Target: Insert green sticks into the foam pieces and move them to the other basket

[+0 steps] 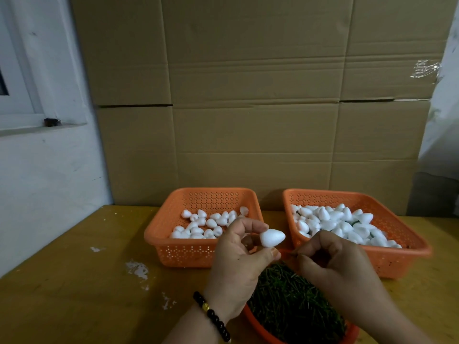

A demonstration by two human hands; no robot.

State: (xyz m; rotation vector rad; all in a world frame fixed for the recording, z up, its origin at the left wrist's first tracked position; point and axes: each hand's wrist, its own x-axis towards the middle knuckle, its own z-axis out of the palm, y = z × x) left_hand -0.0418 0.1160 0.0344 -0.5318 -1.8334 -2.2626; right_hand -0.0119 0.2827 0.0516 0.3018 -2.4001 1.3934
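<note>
My left hand (238, 254) pinches a white egg-shaped foam piece (272, 237) between fingers and thumb, its pointed end facing right. My right hand (332, 264) is curled close beside it, fingertips pinched together near the left thumb; any green stick in them is too thin and dark to make out. Below both hands a red bowl (263, 330) holds a heap of green sticks (293, 301). The left orange basket (171, 234) holds several loose foam pieces. The right orange basket (402, 254) is fuller, and green stick ends poke out among its foam pieces.
The baskets stand side by side on a yellow wooden table (74, 294) with white paint marks. A wall of flattened cardboard (248, 108) rises right behind them. A white wall and window sill are at the left. I wear a dark bead bracelet (213, 316) on my left wrist.
</note>
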